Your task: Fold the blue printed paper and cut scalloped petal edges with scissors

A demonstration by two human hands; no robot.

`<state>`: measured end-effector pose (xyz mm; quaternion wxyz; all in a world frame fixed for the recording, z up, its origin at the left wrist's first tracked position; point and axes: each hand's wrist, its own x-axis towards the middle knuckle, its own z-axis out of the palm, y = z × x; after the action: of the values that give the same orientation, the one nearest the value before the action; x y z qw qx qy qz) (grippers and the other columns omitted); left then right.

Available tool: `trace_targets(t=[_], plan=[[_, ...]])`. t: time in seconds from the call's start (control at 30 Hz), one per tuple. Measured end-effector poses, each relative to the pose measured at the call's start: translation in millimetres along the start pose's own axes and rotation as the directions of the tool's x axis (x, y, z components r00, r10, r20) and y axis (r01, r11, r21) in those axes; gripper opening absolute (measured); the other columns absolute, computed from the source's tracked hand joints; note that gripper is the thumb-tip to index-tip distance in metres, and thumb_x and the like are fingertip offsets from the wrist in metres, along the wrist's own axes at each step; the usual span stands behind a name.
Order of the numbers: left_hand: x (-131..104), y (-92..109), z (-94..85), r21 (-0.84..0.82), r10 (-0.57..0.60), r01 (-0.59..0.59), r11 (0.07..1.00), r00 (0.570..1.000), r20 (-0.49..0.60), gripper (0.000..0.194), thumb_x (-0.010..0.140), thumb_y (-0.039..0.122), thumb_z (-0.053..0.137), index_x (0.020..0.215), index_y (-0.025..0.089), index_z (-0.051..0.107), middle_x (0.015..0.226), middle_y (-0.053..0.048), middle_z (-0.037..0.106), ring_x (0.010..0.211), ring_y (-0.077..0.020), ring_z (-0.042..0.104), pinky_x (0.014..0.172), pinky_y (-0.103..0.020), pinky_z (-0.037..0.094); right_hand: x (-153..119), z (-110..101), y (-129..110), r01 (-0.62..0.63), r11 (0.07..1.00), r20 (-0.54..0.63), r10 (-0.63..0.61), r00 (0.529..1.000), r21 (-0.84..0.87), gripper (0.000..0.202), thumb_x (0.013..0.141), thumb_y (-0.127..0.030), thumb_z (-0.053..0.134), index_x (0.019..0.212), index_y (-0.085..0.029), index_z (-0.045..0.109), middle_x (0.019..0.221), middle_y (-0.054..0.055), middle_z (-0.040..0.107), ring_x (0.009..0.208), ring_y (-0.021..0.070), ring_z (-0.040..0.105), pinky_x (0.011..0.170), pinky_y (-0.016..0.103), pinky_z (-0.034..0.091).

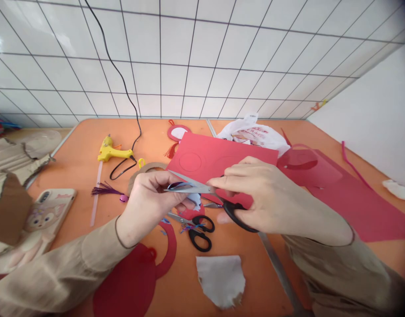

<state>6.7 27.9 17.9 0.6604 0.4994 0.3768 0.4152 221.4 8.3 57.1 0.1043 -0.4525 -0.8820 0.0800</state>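
Note:
My right hand (265,198) holds black-handled scissors (237,215), their blades parted and pointing left. Between the blades is a small light-blue piece (195,200) with a dark edge, pinched by my left hand (152,202). Part of that piece is hidden behind my left fingers. Just below the hands, a second pair of black-handled scissors (200,235) lies on the orange table with bits of coloured thread on it. A white scrap (221,279) lies nearer to me. Behind the hands is a red sheet (192,156) with a circle drawn on it.
A yellow glue gun (114,152) with a black cord lies at the back left, above a purple tassel (106,189). Red round pieces (126,286) are at the front left. A phone (46,215) and cardboard (10,207) lie far left, a plastic bag (255,134) at the back.

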Motion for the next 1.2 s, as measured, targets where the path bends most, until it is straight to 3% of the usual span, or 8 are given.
trace_targets(t=[0.47, 1.03, 1.2], plan=[[1.6, -0.5, -0.8, -0.029, -0.006, 0.006, 1.000, 1.000, -0.005, 0.003, 0.071, 0.013, 0.076, 0.070, 0.015, 0.076, 0.062, -0.003, 0.076, 0.053, -0.0155, 0.072, 0.049, -0.018, 0.058, 1.3, -0.9, 1.2, 0.004, 1.000, 0.024, -0.004, 1.000, 0.001, 0.011, 0.079, -0.026, 0.069, 0.085, -0.017, 0.069, 0.062, -0.003, 0.053, 0.059, 0.0131, 0.042, 0.066, 0.031, 0.030], [1.8, -6.9, -7.1, -0.177, 0.018, 0.007, 0.984, 0.990, 0.143, 0.008, 0.079, 0.024, 0.075, 0.078, 0.016, 0.078, 0.070, -0.004, 0.078, 0.059, -0.0148, 0.073, 0.053, -0.017, 0.058, 1.0, 1.5, 2.6, 0.008, 1.000, -0.001, -0.008, 1.000, -0.002, 0.005, 0.077, -0.016, 0.065, 0.080, -0.019, 0.064, 0.061, -0.003, 0.053, 0.059, 0.0134, 0.046, 0.066, 0.030, 0.033], [0.6, -3.9, -4.5, -0.212, -0.009, 0.037, 0.977, 0.991, 0.134, 0.012, 0.076, 0.026, 0.078, 0.075, 0.014, 0.077, 0.068, -0.006, 0.077, 0.058, -0.0153, 0.073, 0.053, -0.017, 0.058, 2.0, 2.2, 2.2, 0.010, 1.000, -0.018, -0.010, 1.000, 0.009, 0.005, 0.078, -0.016, 0.063, 0.081, -0.020, 0.065, 0.059, -0.004, 0.050, 0.058, 0.0134, 0.043, 0.066, 0.030, 0.033]])
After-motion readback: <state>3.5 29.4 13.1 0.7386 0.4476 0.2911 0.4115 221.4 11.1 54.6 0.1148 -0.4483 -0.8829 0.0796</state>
